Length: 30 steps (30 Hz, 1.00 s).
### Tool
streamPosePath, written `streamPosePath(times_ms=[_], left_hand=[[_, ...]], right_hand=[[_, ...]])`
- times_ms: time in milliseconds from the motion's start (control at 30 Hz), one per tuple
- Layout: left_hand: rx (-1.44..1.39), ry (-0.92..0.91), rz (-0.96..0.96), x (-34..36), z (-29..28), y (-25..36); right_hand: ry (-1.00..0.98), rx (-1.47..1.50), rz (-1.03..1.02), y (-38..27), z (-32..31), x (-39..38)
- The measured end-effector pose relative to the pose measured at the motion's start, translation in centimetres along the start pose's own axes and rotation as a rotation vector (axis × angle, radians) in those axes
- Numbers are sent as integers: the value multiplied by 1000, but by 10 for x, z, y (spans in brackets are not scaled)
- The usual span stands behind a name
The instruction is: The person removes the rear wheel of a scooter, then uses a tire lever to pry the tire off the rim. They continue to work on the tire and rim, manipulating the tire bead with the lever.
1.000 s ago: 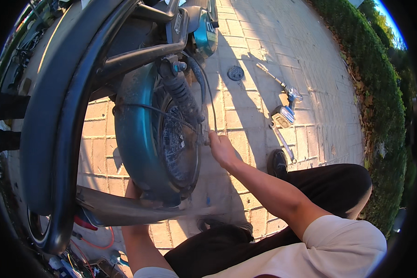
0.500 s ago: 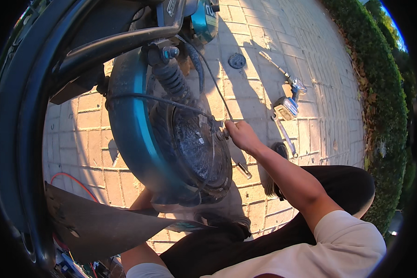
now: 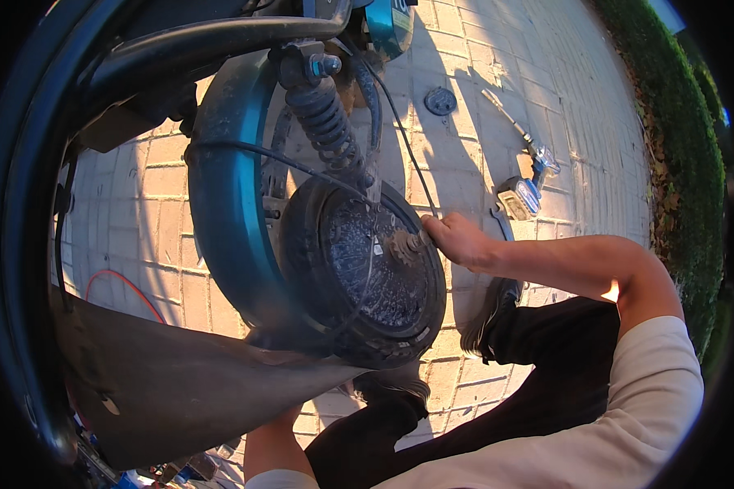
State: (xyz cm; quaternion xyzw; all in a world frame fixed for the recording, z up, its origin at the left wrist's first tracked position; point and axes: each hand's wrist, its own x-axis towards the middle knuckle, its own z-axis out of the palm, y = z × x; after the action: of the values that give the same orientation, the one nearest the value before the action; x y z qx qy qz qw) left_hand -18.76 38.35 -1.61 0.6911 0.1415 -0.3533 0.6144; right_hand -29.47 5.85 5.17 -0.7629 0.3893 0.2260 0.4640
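Observation:
A dusty black wheel (image 3: 383,277) with a toothed hub and axle (image 3: 408,244) leans outward beside a teal fender (image 3: 228,212). My right hand (image 3: 462,241) is closed at the wheel's upper right edge, its thumb and fingers pinching the lower end of a thin black cable (image 3: 401,130). My left forearm (image 3: 273,448) passes behind a dark mud flap (image 3: 212,383). Only a sliver of my left hand (image 3: 279,356) shows between flap and fender, near the wheel's underside; its fingers are hidden. Above the hub stands a coil-spring shock absorber (image 3: 324,122).
On the brick paving (image 3: 497,73) lie a blue cordless power tool (image 3: 526,189) with a long bit and a wrench (image 3: 501,222). A dark round disc (image 3: 440,101) rests farther off. A black frame tube (image 3: 212,41) spans overhead; a hedge (image 3: 685,179) lines the right.
The wheel has come out to the right from beside the fender, and its toothed hub shows more. My right hand has shifted right, its elbow raised outward. The view has shifted too.

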Motion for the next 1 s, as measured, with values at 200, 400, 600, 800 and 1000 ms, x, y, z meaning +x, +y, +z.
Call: streamPosePath(times_ms=[200, 400, 600, 800, 1000], left_hand=[[-384, -56, -238, -26, 73, -54], [-712, -230, -532, -75, 153, -98], [-991, -381, -745, -117, 221, -107], [-1345, -651, -546, -89, 300, -67], [-1287, -624, -418, -54, 361, -43]], right_hand=[[-224, -313, -82, -15, -11, -12], [-256, -320, 0, -25, -28, 7], [-409, -575, 5, -90, -68, 40], [-87, -1032, -661, -129, -163, -5], [155, -952, -953, -109, -181, 6]])
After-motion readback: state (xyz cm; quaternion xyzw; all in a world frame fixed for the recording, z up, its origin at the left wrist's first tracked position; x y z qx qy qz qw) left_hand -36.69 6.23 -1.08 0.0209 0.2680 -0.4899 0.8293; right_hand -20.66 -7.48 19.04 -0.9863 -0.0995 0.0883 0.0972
